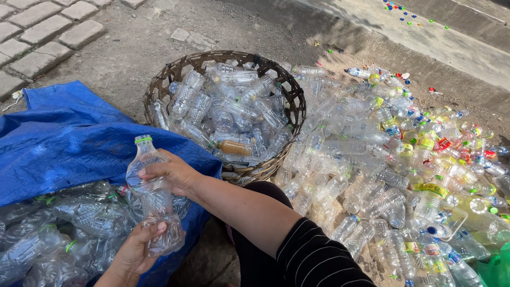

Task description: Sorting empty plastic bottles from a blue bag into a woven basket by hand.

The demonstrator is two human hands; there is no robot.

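Observation:
I hold one clear plastic bottle (151,199) with a green cap ring upright over the blue tarp. My right hand (172,172) grips its upper body, the arm in a black striped sleeve reaching in from the lower right. My left hand (135,250) clasps the bottle's base from below. The bottle has no label and looks slightly crushed.
A woven basket (295,103) full of clear bottles stands behind the hands. A blue tarp (64,138) on the left carries several clear bottles (58,228). A wide heap of labelled bottles (404,159) covers the ground on the right. Paving stones (48,32) lie at the top left.

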